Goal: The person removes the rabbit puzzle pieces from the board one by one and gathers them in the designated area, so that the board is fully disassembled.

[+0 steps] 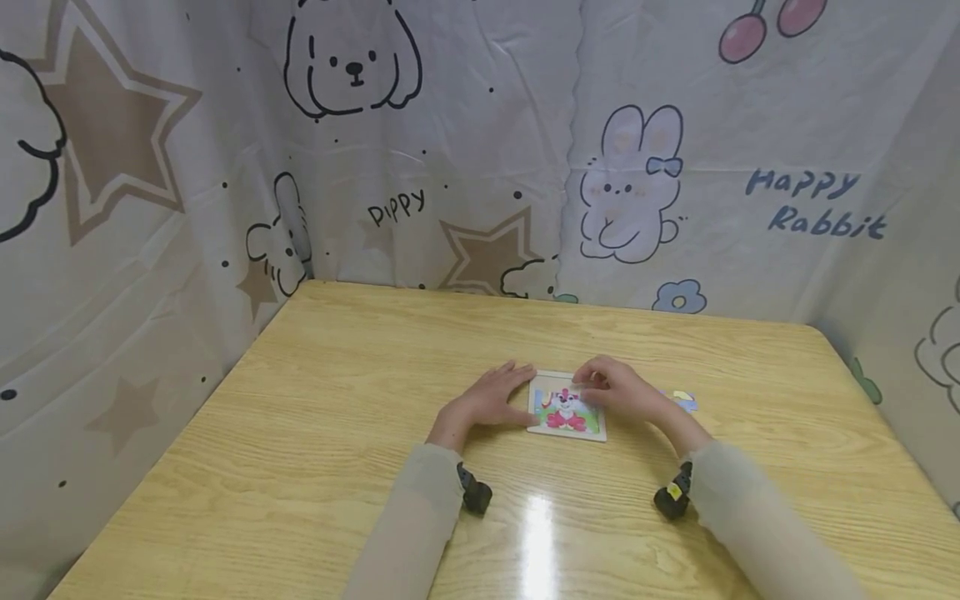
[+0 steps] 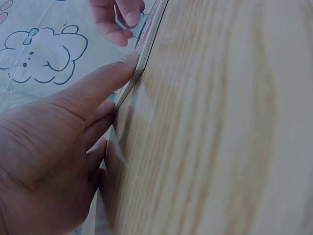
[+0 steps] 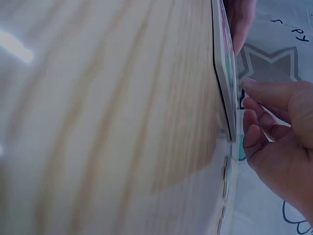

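A small jigsaw puzzle tray with a pale rim lies flat on the table, showing a pink cartoon animal on green and blue. My left hand rests along its left side, fingers spread toward the back corner and thumb at the front. In the left wrist view that thumb lies extended against the tray's edge. Over the tray's right part, my right hand pinches a thin puzzle piece between thumb and fingers. Most of this piece is hidden by the fingertips.
Loose puzzle pieces, blue and yellow, lie on the wooden table to the right of the tray, partly behind the right forearm. A printed curtain hangs along the table's back and sides. Each wrist wears a black camera.
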Demonstrator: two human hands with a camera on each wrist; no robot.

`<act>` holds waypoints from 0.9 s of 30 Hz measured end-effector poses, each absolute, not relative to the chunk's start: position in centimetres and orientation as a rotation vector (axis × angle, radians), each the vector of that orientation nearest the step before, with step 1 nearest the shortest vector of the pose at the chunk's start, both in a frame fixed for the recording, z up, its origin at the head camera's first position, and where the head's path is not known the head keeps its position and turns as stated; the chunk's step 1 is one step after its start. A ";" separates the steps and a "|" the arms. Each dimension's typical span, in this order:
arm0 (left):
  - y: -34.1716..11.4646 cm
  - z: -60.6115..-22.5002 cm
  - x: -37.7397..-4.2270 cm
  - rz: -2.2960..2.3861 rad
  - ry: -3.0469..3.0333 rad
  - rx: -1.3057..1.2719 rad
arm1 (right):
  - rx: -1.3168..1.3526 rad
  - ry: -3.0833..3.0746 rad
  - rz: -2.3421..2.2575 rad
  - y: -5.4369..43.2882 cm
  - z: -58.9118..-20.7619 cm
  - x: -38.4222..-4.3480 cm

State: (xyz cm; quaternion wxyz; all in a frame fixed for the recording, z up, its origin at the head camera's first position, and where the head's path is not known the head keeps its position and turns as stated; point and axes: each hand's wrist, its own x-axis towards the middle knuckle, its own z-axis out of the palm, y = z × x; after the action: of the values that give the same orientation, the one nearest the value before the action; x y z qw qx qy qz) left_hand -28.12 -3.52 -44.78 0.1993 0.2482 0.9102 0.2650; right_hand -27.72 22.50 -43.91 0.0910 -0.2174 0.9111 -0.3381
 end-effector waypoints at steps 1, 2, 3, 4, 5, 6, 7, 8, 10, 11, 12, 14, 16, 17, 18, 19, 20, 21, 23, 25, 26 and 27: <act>-3.5 -44.8 -28.1 0.741 2.546 0.695 | -0.663 2.703 -1.006 22.3 -43.9 -27.8; -3.5 -44.7 -28.1 0.737 2.547 0.693 | -0.673 2.699 -1.010 22.0 -44.0 -27.9; -3.5 -44.7 -28.1 0.735 2.548 0.695 | -0.684 2.692 -1.012 21.8 -44.0 -28.0; -3.5 -44.6 -28.1 0.738 2.547 0.699 | -0.703 2.688 -1.011 21.5 -44.0 -28.1; -3.5 -44.6 -28.1 0.736 2.548 0.703 | -0.722 2.680 -1.011 21.3 -44.0 -28.1; -3.5 -44.5 -28.0 0.737 2.548 0.708 | -0.736 2.676 -1.008 21.1 -43.9 -28.2; -3.5 -44.5 -28.0 0.739 2.548 0.713 | -0.742 2.671 -1.009 20.9 -43.9 -28.2; -3.5 -44.4 -28.0 0.737 2.548 0.714 | -0.749 2.665 -1.009 20.6 -43.8 -28.2; -3.5 -44.3 -28.0 0.739 2.547 0.719 | -0.760 2.648 -1.008 20.3 -43.8 -28.2; -3.5 -44.3 -27.9 0.740 2.548 0.718 | -0.764 2.638 -1.012 20.1 -43.8 -28.2; -3.5 -44.3 -27.9 0.745 2.549 0.719 | -0.769 2.629 -1.016 19.9 -43.9 -28.2; -3.5 -44.4 -27.9 0.747 2.550 0.718 | -0.772 2.610 -1.027 19.6 -44.0 -28.3; -3.5 -44.5 -28.0 0.742 2.554 0.716 | -0.787 2.598 -1.021 19.4 -44.1 -28.4; -3.5 -44.5 -28.0 0.741 2.556 0.715 | -0.799 2.591 -1.015 19.2 -44.2 -28.4; -3.5 -44.5 -28.0 0.739 2.558 0.714 | -0.807 2.586 -1.007 19.1 -44.3 -28.5; -3.5 -44.6 -28.0 0.739 2.559 0.713 | -0.815 2.579 -1.000 19.0 -44.3 -28.5; -3.5 -44.6 -28.0 0.738 2.560 0.712 | -0.823 2.572 -0.993 18.9 -44.4 -28.5; -3.5 -44.6 -28.0 0.739 2.560 0.710 | -0.831 2.564 -0.985 18.8 -44.4 -28.5; -3.5 -44.6 -27.9 0.741 2.559 0.708 | -0.828 2.545 -0.989 18.7 -44.4 -28.5; -3.5 -44.6 -27.9 0.744 2.558 0.707 | -0.831 2.528 -0.997 18.5 -44.4 -28.5; -3.5 -44.6 -27.9 0.739 2.558 0.706 | -0.827 2.519 -1.001 18.5 -44.4 -28.4; -3.5 -44.6 -27.9 0.735 2.557 0.705 | -0.826 2.512 -1.005 18.4 -44.4 -28.5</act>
State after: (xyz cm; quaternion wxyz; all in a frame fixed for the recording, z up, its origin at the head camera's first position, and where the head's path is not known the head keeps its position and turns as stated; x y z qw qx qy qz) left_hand -27.94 -3.53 -44.58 0.1932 0.2514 0.9115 0.2621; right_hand -28.45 18.43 -44.45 0.1558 -0.2885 0.8772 -0.3509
